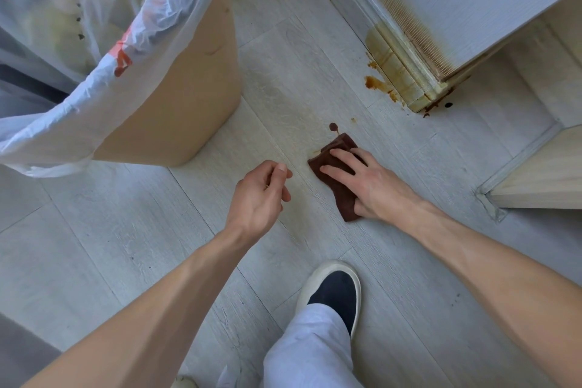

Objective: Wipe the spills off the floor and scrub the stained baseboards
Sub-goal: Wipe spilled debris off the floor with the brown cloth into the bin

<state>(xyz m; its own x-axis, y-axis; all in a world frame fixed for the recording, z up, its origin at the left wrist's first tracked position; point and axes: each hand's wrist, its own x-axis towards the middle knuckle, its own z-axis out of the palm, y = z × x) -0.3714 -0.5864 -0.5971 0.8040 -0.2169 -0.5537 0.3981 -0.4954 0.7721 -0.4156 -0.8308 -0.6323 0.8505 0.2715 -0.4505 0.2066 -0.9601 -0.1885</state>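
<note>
Right hand pressing the cloth flat, spills waiting just ahead.

The right hand (362,179) is pressing the brown cloth (338,189) onto the pale floor (126,230), fingers spread and straight on top, thumb side tucking against its near edge; the left hand (263,195) is hovering beside it, loosely curled, holding nothing. The cloth is looking soft, light and limp, so a flat palm is probably steering it better than a pinch. A dark drop (333,127) is sitting just beyond it, with a brown spill (376,83) against the stained baseboard (396,72).
</note>
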